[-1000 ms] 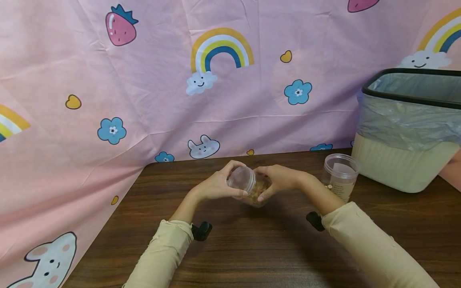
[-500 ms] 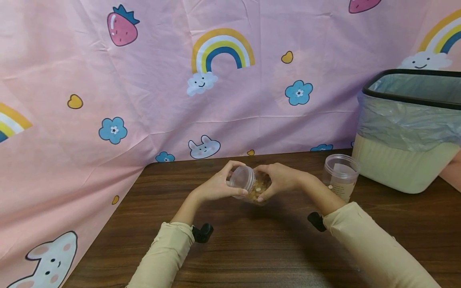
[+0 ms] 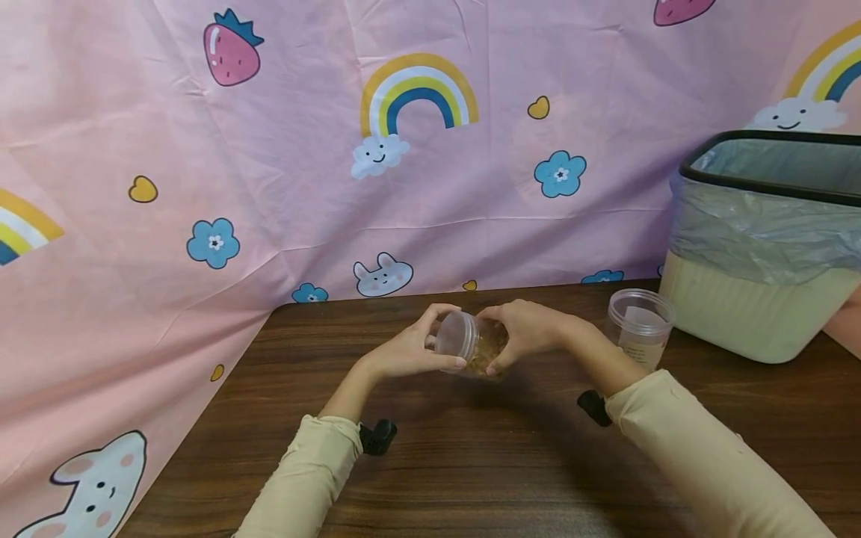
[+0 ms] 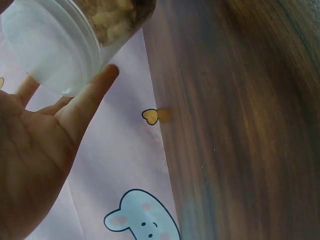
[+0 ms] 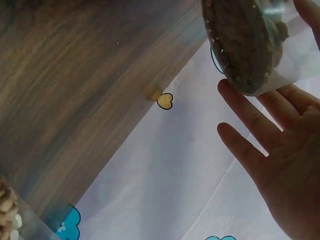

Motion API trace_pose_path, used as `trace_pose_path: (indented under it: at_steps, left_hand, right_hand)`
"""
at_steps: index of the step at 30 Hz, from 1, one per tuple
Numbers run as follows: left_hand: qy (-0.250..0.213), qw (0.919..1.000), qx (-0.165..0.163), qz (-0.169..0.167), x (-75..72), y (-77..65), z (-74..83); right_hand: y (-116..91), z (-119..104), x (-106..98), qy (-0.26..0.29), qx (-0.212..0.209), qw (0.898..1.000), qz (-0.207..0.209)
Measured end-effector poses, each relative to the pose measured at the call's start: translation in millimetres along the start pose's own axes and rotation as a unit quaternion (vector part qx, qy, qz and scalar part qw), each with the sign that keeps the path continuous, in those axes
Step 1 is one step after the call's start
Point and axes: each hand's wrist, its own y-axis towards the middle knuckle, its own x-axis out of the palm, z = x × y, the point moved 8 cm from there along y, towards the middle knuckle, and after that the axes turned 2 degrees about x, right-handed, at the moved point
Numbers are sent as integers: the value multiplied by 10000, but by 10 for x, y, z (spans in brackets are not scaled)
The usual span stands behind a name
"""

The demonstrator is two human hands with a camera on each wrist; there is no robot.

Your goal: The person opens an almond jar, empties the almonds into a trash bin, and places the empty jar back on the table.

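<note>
A clear plastic jar (image 3: 489, 351) with tan nut-like pieces inside lies tilted sideways between my two hands, just above the table. At its left end is the translucent lid (image 4: 45, 45). My left hand (image 3: 410, 347) grips the lid end, thumb below and fingers over the top. Around the jar's other end curl the thumb and fingers of my right hand (image 3: 528, 332). In the right wrist view the jar's base (image 5: 240, 47) faces the camera, and the right hand's fingers (image 5: 250, 112) spread beneath it.
To the right stands a second clear jar (image 3: 641, 329), lidless and labelled, partly behind my right forearm. Tan and white pieces (image 5: 6, 210) show in the right wrist view's corner. A cream bin (image 3: 747, 306) with a bag liner is at the back right. A patterned cloth (image 3: 303, 149) hangs behind.
The jar's right end has risen slightly with my right hand, so the jar lies closer to level. The pieces inside have shifted. Both hands keep their hold.
</note>
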Motion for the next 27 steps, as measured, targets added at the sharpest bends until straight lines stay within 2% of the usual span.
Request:
trace_pose_path:
  at_steps: [3, 7, 10, 13, 16, 18, 22, 27]
  left_hand:
    - [423, 9991, -6, 61, -22, 8, 22]
    - [473, 9988, 141, -1, -21, 28, 83]
    - [476, 9981, 381, -85, -17, 39, 156]
    - [937, 9935, 641, -66, -32, 44, 230]
    - [1492, 9848, 885, -19, -41, 52, 290]
    - [1682, 9808, 986, -43, -34, 64, 313]
    - [1783, 9771, 1157, -93, -17, 84, 342]
    - [1817, 9756, 1230, 31, -24, 92, 351]
  right_hand:
    - [0, 12, -22, -129, 122, 9998, -54]
    - [-11, 14, -60, -355, 200, 9991, -115]
    - [-18, 15, -87, -467, 235, 9985, -183]
    - [-24, 20, -109, -537, 307, 9977, -262]
    - [-35, 25, -127, -594, 379, 9970, -326]
    - [-38, 33, -135, -596, 442, 9965, -374]
    - [-40, 36, -141, -564, 501, 9962, -443]
    - [-45, 22, -155, -608, 455, 9961, -440]
